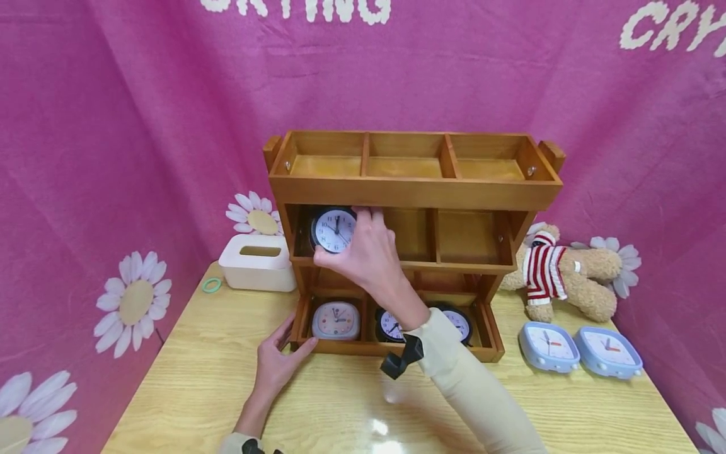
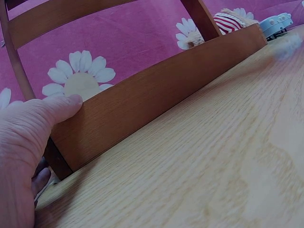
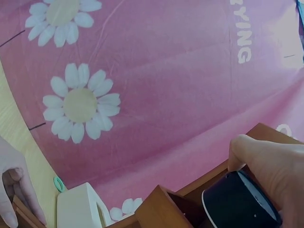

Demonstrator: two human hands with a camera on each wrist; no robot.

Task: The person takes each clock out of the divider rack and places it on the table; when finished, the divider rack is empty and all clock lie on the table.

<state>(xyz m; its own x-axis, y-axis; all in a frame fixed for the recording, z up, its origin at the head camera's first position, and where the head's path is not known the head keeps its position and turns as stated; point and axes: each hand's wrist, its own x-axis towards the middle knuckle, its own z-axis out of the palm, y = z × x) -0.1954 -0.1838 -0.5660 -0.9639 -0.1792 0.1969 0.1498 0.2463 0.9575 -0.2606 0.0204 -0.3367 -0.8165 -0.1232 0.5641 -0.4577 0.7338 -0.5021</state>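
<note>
A three-tier wooden rack (image 1: 414, 192) stands on the table in the head view. My right hand (image 1: 371, 249) grips a round black alarm clock (image 1: 333, 230) by its side, at the left compartment of the middle tier. The right wrist view shows the black clock body (image 3: 237, 199) under my right hand (image 3: 270, 166). At the rack's lower left corner is my left hand (image 1: 278, 362), its thumb over the front board (image 2: 156, 90) and its fingers round the end. The bottom tier holds a pale rounded-square clock (image 1: 336, 320) and two black clocks (image 1: 390, 325), partly hidden by my right arm.
Left of the rack stand a white tissue box (image 1: 258, 280) and a green ring (image 1: 212, 285). To the right, a teddy bear (image 1: 584, 284) in a striped top lies behind two blue clocks, one nearer the rack (image 1: 547, 347) and one farther right (image 1: 609, 352). A pink curtain (image 1: 408, 75) hangs behind.
</note>
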